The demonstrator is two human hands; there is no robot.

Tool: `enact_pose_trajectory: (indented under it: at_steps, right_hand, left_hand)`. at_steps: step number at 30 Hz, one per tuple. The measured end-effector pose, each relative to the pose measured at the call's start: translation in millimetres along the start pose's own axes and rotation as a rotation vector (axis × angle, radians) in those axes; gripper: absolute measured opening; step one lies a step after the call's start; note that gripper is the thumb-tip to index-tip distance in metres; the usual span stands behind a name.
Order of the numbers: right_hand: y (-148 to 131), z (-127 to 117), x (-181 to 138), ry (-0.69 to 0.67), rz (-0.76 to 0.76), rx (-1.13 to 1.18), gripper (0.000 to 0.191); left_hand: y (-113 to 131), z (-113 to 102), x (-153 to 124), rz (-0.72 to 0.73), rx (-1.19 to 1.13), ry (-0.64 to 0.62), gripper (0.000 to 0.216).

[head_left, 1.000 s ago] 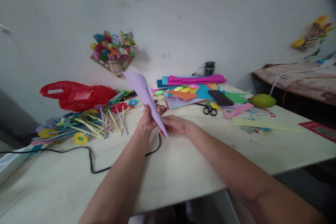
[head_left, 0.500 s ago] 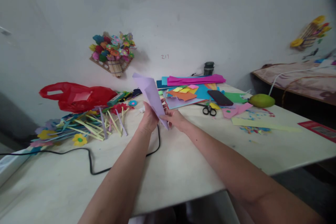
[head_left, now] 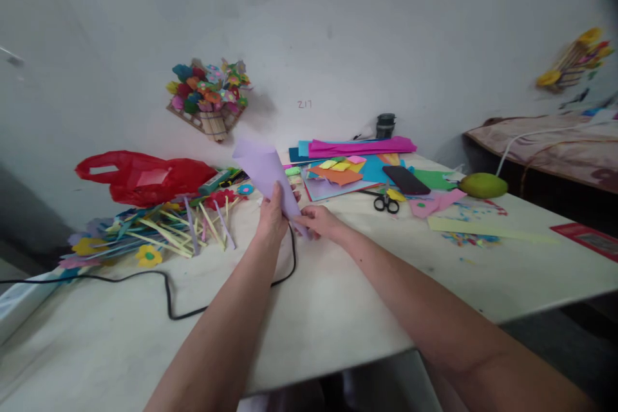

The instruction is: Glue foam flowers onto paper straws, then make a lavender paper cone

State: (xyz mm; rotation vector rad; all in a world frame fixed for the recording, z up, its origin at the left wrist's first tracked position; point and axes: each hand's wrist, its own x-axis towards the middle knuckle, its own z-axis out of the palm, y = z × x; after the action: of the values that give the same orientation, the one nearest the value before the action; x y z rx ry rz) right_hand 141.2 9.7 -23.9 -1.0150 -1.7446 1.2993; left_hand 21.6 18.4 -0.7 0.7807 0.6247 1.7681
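A lilac sheet of paper, rolled into a cone, is held up over the middle of the table. Its wide end points up and left, and its narrow tip points down toward me. My left hand is wrapped round the cone from the left, thumb across its front and some fingers behind. My right hand pinches the cone near its lower tip. Under the hands a black cable lies on the table.
Left stand paper flowers with stems and a red plastic bag. Stacked coloured paper, black-handled scissors, a phone and a green fruit lie to the right. The white table's front edge is close to me.
The cone has turned slightly, and its wide end has shifted left and looks more open. My left thumb now lies across its front. My right hand stays at the tip.
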Motion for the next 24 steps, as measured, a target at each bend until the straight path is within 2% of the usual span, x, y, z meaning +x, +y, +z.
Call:
enact_pose_trajectory:
  at_steps: [3,9,18,24]
  right_hand:
    - [0.5,0.0,-1.4,-0.039,-0.011,-0.004,0.022]
    - [4.0,1.6,1.6,-0.018,0.008,-0.006,0.018]
    - [10.1,0.6,7.7,-0.019,-0.048,0.092,0.015]
    - [8.5,1.5,6.6,-0.022,-0.046,0.104,0.014]
  left_hand:
    - [0.3,0.1,-0.4,0.008,0.003,0.017,0.043]
    - [0.3,2.2,-2.0,0.010,0.033,0.006,0.048]
    - [2.5,-3.2,-1.2,-0.020,0.029,-0.110,0.046]
    - [5.4,-2.2,-5.3,-0.046,0.016,-0.122,0.042]
